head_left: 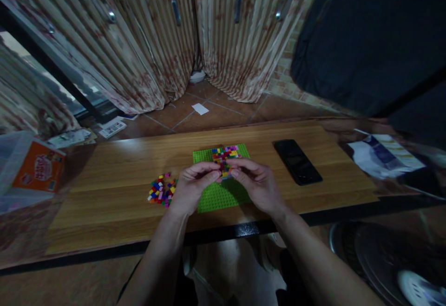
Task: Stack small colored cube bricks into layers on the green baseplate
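Observation:
A green studded baseplate (223, 194) lies on the wooden table (114, 180), with a patch of small coloured bricks (226, 153) pressed onto its far half. My left hand (193, 187) and my right hand (256, 183) meet over the plate's middle, fingertips pinched together at the near edge of the brick patch. A tiny brick seems to sit between the fingertips, but it is too small to make out. A loose pile of coloured bricks (162, 191) rests on the table just left of my left hand.
A black phone (297, 161) lies right of the plate. An orange box (39, 169) sits at the far left, papers and a bag (381, 157) at the far right. Striped curtains (156, 41) hang beyond the table above a tiled floor.

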A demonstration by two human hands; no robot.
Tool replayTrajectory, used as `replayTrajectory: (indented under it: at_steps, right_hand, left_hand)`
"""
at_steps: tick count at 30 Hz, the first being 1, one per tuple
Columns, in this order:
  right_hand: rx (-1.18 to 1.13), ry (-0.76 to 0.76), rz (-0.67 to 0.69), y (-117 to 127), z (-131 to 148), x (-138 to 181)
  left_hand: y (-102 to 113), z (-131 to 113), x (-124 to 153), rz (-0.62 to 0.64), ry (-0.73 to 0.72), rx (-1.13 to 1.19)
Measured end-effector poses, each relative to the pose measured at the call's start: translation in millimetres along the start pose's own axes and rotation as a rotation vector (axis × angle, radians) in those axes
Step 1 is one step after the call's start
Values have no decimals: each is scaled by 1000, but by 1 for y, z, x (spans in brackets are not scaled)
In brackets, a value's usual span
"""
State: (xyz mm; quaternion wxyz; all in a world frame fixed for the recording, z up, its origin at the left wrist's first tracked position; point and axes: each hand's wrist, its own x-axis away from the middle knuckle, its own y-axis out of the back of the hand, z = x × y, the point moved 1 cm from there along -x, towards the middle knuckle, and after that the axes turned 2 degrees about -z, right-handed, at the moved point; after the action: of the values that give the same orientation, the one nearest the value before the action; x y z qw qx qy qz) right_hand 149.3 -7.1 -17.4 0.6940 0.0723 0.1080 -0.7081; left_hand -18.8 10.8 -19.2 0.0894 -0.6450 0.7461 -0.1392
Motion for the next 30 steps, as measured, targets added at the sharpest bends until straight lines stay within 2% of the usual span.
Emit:
replayTrajectory:
  at_steps: [5,9,18,23,30]
  right_hand:
    - [208,71,-105,20,-1,-8]
    - [344,100,-120,28,-7,-8]
    - [611,217,12,11,-3,-3]
    - [694,239,-62,6,-14,-5]
    - [674,156,-90,9,-19,-5]
  left_hand:
    - [6,-2,-4,-82,-65,-122]
    - [11,-1,-6,-98,-97,-212]
    - [11,4,-7,-60,-105,-284]
    - [12,7,-7,-29,-138,-372]
    - [17,11,-8,-21,-186,-461]
